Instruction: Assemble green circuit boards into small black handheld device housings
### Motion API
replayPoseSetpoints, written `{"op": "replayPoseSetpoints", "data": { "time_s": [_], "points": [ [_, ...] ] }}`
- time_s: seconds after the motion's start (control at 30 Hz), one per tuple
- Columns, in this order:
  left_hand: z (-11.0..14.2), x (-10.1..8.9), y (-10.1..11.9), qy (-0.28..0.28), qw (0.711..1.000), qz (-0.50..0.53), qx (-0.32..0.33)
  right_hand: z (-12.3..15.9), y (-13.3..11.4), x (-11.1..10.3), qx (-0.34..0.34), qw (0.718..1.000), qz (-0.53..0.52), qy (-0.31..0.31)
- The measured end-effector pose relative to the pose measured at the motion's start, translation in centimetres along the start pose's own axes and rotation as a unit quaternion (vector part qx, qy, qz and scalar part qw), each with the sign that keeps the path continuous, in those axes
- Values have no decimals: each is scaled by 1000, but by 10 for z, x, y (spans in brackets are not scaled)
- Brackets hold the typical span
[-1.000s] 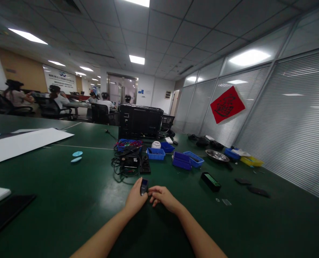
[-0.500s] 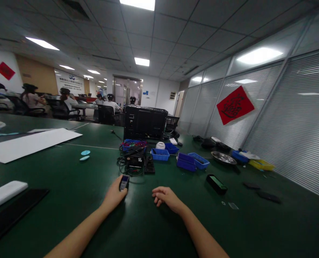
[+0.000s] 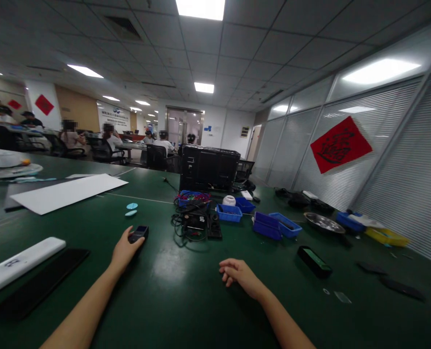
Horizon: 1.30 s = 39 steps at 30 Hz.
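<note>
My left hand (image 3: pixel 125 249) is closed around a small black handheld device (image 3: pixel 139 233) with a screen, on or just above the green table. What kind of device it is, I cannot make out. Just beyond it lie two light-blue round pieces (image 3: pixel 131 209). My right hand (image 3: pixel 241 276) is empty over the table, its fingers loosely bent and apart. Nearest to it on the right is a black oblong case (image 3: pixel 314 261) with a green inside. A black box with cables (image 3: pixel 194 221) sits between and beyond the two hands.
Blue trays (image 3: pixel 229 213), a white ball (image 3: pixel 229 200) and a metal bowl (image 3: pixel 324 222) stand farther back. A large black panel-like unit (image 3: pixel 210 167) rises behind them. On the left lie a white long case (image 3: pixel 24 261), a black slab (image 3: pixel 43 281) and a white board (image 3: pixel 70 191). Several people sit beyond.
My left hand has carried the handheld device leftward and slightly farther away, toward the light-blue pieces. The view has turned a little left. My right hand has hardly changed its pose.
</note>
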State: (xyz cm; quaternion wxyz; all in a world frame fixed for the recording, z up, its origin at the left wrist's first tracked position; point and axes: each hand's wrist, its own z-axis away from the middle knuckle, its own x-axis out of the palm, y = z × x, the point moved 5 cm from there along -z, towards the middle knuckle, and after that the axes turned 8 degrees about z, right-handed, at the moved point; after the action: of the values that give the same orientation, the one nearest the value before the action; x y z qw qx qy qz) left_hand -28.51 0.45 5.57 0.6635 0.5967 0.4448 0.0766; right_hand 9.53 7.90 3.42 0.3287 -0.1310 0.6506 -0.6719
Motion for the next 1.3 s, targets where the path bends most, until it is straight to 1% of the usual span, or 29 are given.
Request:
{"op": "replayPoseSetpoints", "data": {
  "time_s": [0.1,0.2,0.43,0.63,0.9,1.13,1.3],
  "points": [
    [0,-1,1,11,1000,3,-5,0,0,0,0,1000,8,-3],
    [1,0,1,13,1000,-19,-9,-1,1,0,-4,1000,7,-5],
    [1,2,0,-25,992,-119,-23,-4,5,-1,-8,1000,12,-6],
    [8,2,6,-32,989,-144,-17,-5,7,-1,-4,1000,23,-4],
    [23,17,17,-65,985,-157,5,-3,3,0,2,1000,25,-5],
    [29,26,20,-87,980,-175,26,0,-2,1,6,1000,30,-5],
    [30,32,19,-103,978,-174,45,0,-2,1,-4,999,33,-8]
  ]
}}
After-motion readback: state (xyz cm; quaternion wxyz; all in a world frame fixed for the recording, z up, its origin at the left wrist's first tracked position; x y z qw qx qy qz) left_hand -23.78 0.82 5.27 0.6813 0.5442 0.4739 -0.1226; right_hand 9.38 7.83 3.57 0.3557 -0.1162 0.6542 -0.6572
